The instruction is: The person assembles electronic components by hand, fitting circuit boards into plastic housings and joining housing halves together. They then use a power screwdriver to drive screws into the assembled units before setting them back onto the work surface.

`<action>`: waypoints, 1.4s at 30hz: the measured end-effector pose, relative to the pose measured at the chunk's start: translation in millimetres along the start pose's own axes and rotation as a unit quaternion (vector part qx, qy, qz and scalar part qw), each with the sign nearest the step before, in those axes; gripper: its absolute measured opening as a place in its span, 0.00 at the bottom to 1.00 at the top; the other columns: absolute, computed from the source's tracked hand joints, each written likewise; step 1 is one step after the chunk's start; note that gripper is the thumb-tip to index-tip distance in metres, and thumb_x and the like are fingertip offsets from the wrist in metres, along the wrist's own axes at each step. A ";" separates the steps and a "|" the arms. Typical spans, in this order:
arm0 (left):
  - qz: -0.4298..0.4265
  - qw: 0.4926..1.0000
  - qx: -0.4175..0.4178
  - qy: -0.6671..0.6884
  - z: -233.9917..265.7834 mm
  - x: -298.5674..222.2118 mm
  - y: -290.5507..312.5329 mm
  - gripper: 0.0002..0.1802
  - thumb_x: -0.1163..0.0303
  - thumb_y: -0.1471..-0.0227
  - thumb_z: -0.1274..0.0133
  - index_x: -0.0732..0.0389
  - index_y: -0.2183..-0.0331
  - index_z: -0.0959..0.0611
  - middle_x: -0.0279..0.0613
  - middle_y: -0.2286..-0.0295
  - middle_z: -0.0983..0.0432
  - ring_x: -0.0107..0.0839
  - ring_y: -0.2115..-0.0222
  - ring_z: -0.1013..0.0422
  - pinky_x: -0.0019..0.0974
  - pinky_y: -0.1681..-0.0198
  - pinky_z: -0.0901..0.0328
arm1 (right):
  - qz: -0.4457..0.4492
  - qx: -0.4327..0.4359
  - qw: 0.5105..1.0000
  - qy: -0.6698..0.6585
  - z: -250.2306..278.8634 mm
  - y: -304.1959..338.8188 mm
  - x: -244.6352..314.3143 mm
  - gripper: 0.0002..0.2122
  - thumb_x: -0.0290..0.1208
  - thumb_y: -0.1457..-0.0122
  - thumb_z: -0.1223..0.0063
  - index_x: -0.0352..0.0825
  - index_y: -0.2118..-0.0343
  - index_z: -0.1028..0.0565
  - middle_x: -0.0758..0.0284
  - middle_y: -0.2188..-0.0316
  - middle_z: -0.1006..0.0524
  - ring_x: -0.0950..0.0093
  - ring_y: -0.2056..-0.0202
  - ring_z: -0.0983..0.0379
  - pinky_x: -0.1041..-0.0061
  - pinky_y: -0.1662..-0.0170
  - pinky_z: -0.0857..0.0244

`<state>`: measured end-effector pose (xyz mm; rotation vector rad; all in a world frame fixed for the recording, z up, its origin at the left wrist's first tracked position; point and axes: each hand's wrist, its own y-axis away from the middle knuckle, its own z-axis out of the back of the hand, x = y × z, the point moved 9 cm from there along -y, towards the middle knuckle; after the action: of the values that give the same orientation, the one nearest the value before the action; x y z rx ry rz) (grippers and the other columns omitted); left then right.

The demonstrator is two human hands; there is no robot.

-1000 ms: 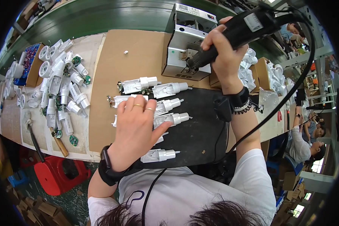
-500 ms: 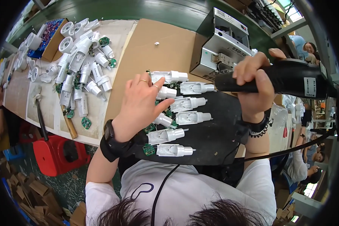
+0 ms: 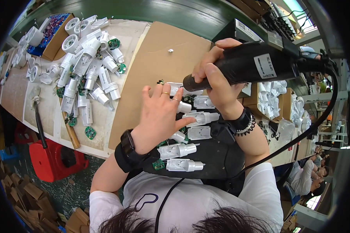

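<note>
My right hand grips a black corded electric screwdriver. Its bit points left and down at the topmost white plastic housing, by my left index fingertip. Whether the bit touches a screw is too small to see. Fingers spread, my left hand lies over the left column of housings, its fingertips on that topmost one. It partly covers others and their green circuit boards. Nearer me, a white housing and another housing lie in full view on a black mat.
Loose white housings with green boards pile up at the left, beside a cardboard box of small blue-red parts. A screw-feeder machine stands behind my right hand, mostly hidden. Boxes of white parts stand right. A red stool is below left.
My right hand has carried the screwdriver left from beside the feeder machine to the topmost housing. My left hand stays spread over the housings. The view has shifted slightly.
</note>
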<state>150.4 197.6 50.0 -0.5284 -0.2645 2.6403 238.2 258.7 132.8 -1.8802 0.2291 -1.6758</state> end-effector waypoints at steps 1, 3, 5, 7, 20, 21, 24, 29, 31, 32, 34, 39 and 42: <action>0.001 1.000 0.007 0.013 -1.4 0.0 1.4 0.39 0.40 0.59 0.42 0.61 0.53 0.22 0.50 0.61 0.30 0.41 0.55 0.37 0.50 0.48 0.50 | 0.005 0.009 1.000 0.000 -1.1 0.1 0.3 0.22 0.22 0.47 0.51 0.35 0.49 0.43 0.65 0.79 0.33 0.76 0.80 0.34 0.74 0.73 0.35; 0.003 0.999 0.020 0.040 -4.2 0.0 2.4 0.40 0.39 0.59 0.43 0.62 0.53 0.22 0.49 0.62 0.30 0.41 0.55 0.37 0.50 0.48 0.50 | 0.016 0.025 1.000 0.000 -3.3 0.7 1.2 0.21 0.22 0.46 0.51 0.34 0.50 0.43 0.65 0.79 0.32 0.76 0.80 0.34 0.74 0.73 0.35; 0.006 0.999 0.025 0.042 -5.0 0.6 0.7 0.39 0.39 0.59 0.43 0.62 0.54 0.22 0.49 0.62 0.30 0.41 0.55 0.37 0.50 0.48 0.50 | 0.012 0.027 1.000 -0.002 -5.9 -0.4 2.2 0.21 0.22 0.46 0.51 0.34 0.51 0.42 0.65 0.79 0.32 0.76 0.80 0.34 0.74 0.73 0.35; 0.009 0.999 0.033 0.040 -5.9 1.6 -1.0 0.39 0.39 0.59 0.43 0.62 0.54 0.21 0.49 0.63 0.30 0.41 0.55 0.37 0.50 0.48 0.50 | 0.010 0.031 0.999 -0.006 -8.3 -1.7 3.8 0.20 0.22 0.46 0.51 0.34 0.52 0.42 0.65 0.79 0.32 0.76 0.80 0.34 0.74 0.73 0.35; 0.002 0.999 0.009 0.043 -6.0 2.4 -2.6 0.36 0.39 0.61 0.42 0.62 0.62 0.19 0.48 0.64 0.29 0.40 0.55 0.37 0.49 0.48 0.50 | 0.001 0.077 0.996 0.051 -14.2 5.3 -12.9 0.18 0.23 0.44 0.50 0.34 0.53 0.43 0.66 0.80 0.31 0.76 0.81 0.34 0.75 0.74 0.35; 0.003 0.999 0.011 0.045 -6.0 2.8 -2.5 0.36 0.39 0.61 0.42 0.62 0.62 0.18 0.48 0.64 0.29 0.40 0.55 0.38 0.49 0.49 0.50 | 0.000 0.074 0.996 0.049 -14.4 5.5 -13.2 0.18 0.23 0.44 0.50 0.35 0.53 0.43 0.66 0.80 0.31 0.76 0.81 0.34 0.75 0.74 0.35; 0.007 0.999 0.015 0.050 -7.0 3.8 -2.3 0.36 0.39 0.61 0.42 0.62 0.62 0.18 0.48 0.64 0.29 0.40 0.55 0.38 0.49 0.49 0.50 | -0.005 0.068 0.997 0.043 -14.3 5.2 -13.7 0.18 0.23 0.45 0.49 0.35 0.53 0.42 0.66 0.80 0.32 0.76 0.80 0.34 0.75 0.73 0.35; 0.008 0.998 0.008 0.058 -7.8 4.5 -2.4 0.36 0.38 0.61 0.42 0.62 0.62 0.18 0.47 0.64 0.29 0.40 0.55 0.38 0.49 0.49 0.50 | 0.001 0.081 0.997 0.018 -14.6 4.1 -10.9 0.19 0.24 0.45 0.48 0.36 0.53 0.42 0.66 0.81 0.32 0.77 0.80 0.34 0.75 0.73 0.35; 0.007 0.998 0.003 0.056 -8.0 4.6 -1.8 0.36 0.38 0.61 0.42 0.62 0.61 0.18 0.47 0.64 0.29 0.40 0.55 0.38 0.49 0.48 0.50 | -0.010 0.077 0.996 0.041 -14.9 5.1 -14.2 0.19 0.24 0.45 0.47 0.37 0.53 0.42 0.67 0.81 0.32 0.77 0.80 0.34 0.75 0.73 0.35; 0.008 0.998 0.004 0.057 -8.4 4.8 -1.7 0.36 0.38 0.61 0.42 0.62 0.61 0.18 0.47 0.64 0.29 0.40 0.55 0.38 0.49 0.48 0.50 | -0.011 0.077 0.996 0.040 -15.3 5.5 -15.3 0.19 0.24 0.45 0.47 0.37 0.53 0.42 0.67 0.81 0.32 0.77 0.80 0.34 0.75 0.73 0.35; 0.006 0.999 0.000 0.053 -8.2 4.7 -1.6 0.36 0.38 0.61 0.42 0.62 0.62 0.18 0.47 0.64 0.29 0.40 0.55 0.38 0.49 0.48 0.50 | -0.001 0.073 0.996 0.049 -14.9 5.7 -16.4 0.19 0.24 0.44 0.47 0.37 0.54 0.42 0.67 0.81 0.32 0.77 0.80 0.35 0.75 0.74 0.35; 0.002 0.999 0.006 0.052 -8.6 4.1 -3.0 0.36 0.38 0.61 0.42 0.61 0.63 0.17 0.47 0.64 0.30 0.39 0.55 0.38 0.49 0.49 0.50 | -0.002 0.092 0.995 0.031 -18.4 5.7 -18.2 0.18 0.24 0.44 0.47 0.37 0.55 0.42 0.67 0.81 0.32 0.77 0.81 0.35 0.75 0.74 0.36; 0.000 0.999 0.007 0.046 -8.8 4.4 -3.4 0.35 0.38 0.61 0.42 0.61 0.63 0.17 0.46 0.64 0.30 0.39 0.55 0.38 0.49 0.49 0.50 | 0.027 0.088 0.992 0.087 -13.9 8.5 -24.2 0.18 0.23 0.44 0.47 0.37 0.55 0.43 0.66 0.80 0.32 0.76 0.81 0.35 0.75 0.74 0.36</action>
<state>151.5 203.5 41.5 -0.6431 -0.2181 2.6075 222.7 259.6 108.1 -1.5867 0.1943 -1.7640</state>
